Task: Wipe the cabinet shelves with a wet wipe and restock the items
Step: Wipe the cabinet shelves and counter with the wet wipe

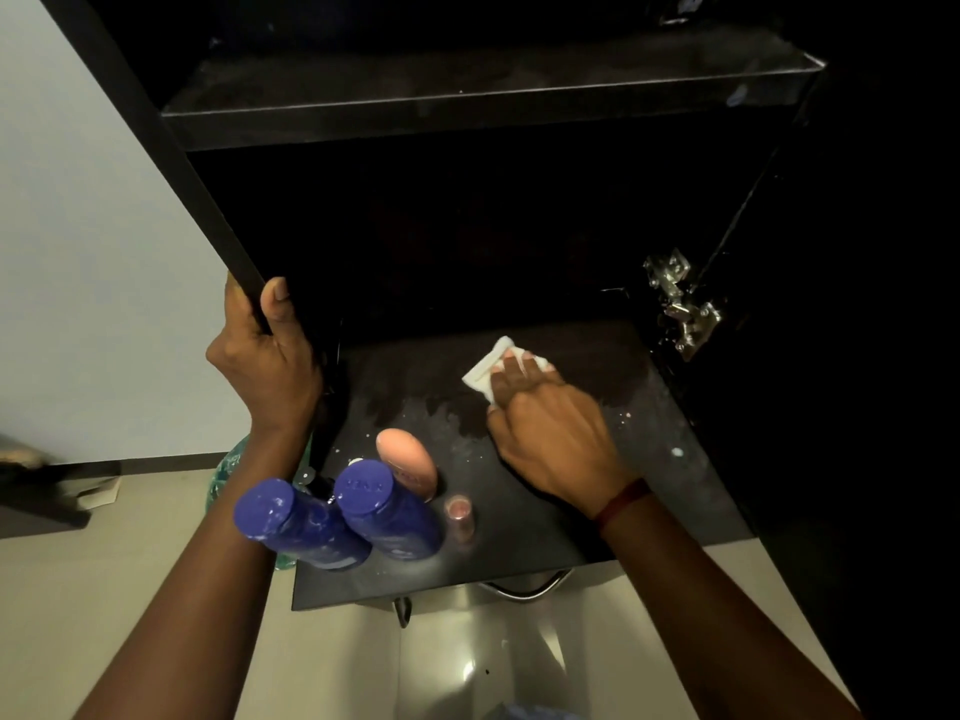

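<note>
Head view: right hand [556, 439] presses white wipe [480, 376] flat-fingered; left hand [265, 366] grips cabinet side [171, 148].

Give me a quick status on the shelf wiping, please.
Left hand holds the cabinet side. Right hand presses the wipe flat on the bottom shelf. Two blue bottles, a pink bottle and a small bottle stand front left, in the way.

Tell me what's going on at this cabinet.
A person is wiping the lower shelf. The right hand presses a white wipe flat on it; the left hand grips the cabinet's side panel. Two blue bottles, a peach bottle and a small pink-capped item stand at its front left.
</note>
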`<state>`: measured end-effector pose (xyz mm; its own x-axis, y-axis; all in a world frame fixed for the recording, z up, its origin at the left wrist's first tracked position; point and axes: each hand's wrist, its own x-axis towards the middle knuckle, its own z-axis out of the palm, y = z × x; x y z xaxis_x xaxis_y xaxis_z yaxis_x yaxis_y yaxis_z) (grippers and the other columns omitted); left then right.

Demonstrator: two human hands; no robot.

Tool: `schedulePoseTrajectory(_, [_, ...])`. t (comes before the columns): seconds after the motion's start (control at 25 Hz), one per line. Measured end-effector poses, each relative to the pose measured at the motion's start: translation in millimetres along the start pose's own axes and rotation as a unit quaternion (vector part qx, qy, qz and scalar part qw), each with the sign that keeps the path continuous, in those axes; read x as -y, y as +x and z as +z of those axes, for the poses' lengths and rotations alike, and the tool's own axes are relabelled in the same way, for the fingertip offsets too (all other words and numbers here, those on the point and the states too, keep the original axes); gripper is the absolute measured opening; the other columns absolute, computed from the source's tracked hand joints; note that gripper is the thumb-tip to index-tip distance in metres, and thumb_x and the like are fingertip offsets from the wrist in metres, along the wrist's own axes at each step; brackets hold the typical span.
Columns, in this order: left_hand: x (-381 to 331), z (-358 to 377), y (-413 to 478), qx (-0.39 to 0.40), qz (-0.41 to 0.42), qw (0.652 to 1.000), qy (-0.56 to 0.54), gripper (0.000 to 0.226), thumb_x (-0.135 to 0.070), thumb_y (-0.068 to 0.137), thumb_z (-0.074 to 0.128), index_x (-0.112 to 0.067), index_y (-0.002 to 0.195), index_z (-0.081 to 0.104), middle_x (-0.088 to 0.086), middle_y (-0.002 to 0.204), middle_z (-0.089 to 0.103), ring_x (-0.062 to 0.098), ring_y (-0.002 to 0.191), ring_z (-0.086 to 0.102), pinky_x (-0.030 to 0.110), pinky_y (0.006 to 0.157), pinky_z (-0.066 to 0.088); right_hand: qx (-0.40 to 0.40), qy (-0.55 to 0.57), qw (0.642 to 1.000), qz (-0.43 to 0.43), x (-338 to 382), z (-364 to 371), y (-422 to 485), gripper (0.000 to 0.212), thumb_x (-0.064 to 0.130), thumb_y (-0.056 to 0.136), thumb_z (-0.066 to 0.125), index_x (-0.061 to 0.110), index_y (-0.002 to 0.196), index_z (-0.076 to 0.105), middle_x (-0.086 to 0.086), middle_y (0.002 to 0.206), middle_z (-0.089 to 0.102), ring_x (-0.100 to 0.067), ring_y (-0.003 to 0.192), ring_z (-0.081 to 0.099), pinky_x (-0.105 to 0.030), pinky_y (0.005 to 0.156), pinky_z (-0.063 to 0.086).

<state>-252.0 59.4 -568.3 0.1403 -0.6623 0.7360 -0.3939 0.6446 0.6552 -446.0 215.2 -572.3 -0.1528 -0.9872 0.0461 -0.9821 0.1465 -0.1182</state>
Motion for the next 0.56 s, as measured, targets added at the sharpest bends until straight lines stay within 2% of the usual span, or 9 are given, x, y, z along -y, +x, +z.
schedulePoseTrajectory(0.12, [-6.2,-2.6,-0.4,0.006,0.007,1.000,0.007,0.068,-0.050,0.099,0.033,0.013,0.105,0.057,-0.016,0.066,0.044,-0.007,0.057,0.045,0.012,0.052,0.026,0.026,-0.014,0.997,-0.077,5.2,0.4,1.2,0.050,0.031,0.095,0.036,0.008,0.138,0.047,-0.013,0.149,0.042,-0.026,0.137,0.039,-0.041,0.113,0.029])
schedulePoseTrajectory(0.16, [-8.7,-4.1,-1.0,0.009,0.010,1.000,0.013,0.065,-0.048,0.099,0.034,0.012,0.105,0.058,-0.005,0.066,0.044,-0.007,0.056,0.045,0.010,0.052,0.025,0.036,-0.004,0.996,-0.083,1.1,-1.0,1.3,0.049,0.031,0.097,0.036,0.012,0.142,0.042,-0.008,0.154,0.034,-0.022,0.142,0.030,-0.043,0.117,0.021])
schedulePoseTrajectory(0.2, [-10.5,-6.7,-1.3,0.015,0.013,1.000,0.018,0.061,-0.046,0.099,0.035,0.010,0.103,0.058,-0.001,0.064,0.042,-0.007,0.055,0.044,0.008,0.053,0.024,0.039,0.007,0.996,-0.076,-4.8,-2.5,0.8,0.049,0.031,0.098,0.034,0.016,0.145,0.038,-0.003,0.157,0.029,-0.018,0.145,0.024,-0.045,0.118,0.016])
schedulePoseTrajectory(0.28, [-13.1,-14.6,1.2,0.031,0.016,0.999,0.026,0.055,-0.045,0.100,0.038,0.006,0.095,0.059,-0.006,0.061,0.037,-0.004,0.053,0.041,0.010,0.052,0.024,0.037,0.008,0.998,-0.040,-21.4,-2.9,0.3,0.049,0.032,0.099,0.032,0.020,0.146,0.036,0.002,0.157,0.029,-0.014,0.146,0.022,-0.049,0.118,0.012])
schedulePoseTrajectory(0.44, [-9.1,-31.3,-1.2,0.066,0.033,0.996,0.045,0.036,-0.033,0.102,0.047,-0.003,0.095,0.065,0.002,0.063,0.049,0.004,0.056,0.038,0.018,0.056,0.031,-0.001,-0.015,0.996,0.086,-60.7,-4.3,-1.4,0.046,0.032,0.098,0.031,0.017,0.139,0.044,-0.003,0.148,0.043,-0.020,0.138,0.036,-0.047,0.114,0.022])
schedulePoseTrajectory(0.48, [-7.2,-35.2,-4.6,0.068,0.030,0.996,0.046,0.034,-0.032,0.102,0.049,-0.003,0.098,0.067,0.001,0.068,0.055,0.002,0.060,0.044,0.019,0.059,0.037,-0.009,-0.014,0.994,0.111,-65.9,-4.7,-0.9,0.045,0.030,0.097,0.031,0.014,0.136,0.047,-0.005,0.146,0.046,-0.021,0.135,0.039,-0.045,0.111,0.027])
schedulePoseTrajectory(0.56, [-2.2,-42.6,-12.3,0.066,0.007,0.997,0.037,0.033,-0.031,0.102,0.050,-0.005,0.107,0.070,0.004,0.084,0.067,0.016,0.070,0.062,0.028,0.068,0.052,-0.011,-0.010,0.990,0.140,-66.5,-5.7,-0.3,0.045,0.029,0.097,0.031,0.010,0.133,0.050,-0.008,0.142,0.048,-0.024,0.129,0.044,-0.043,0.108,0.035])
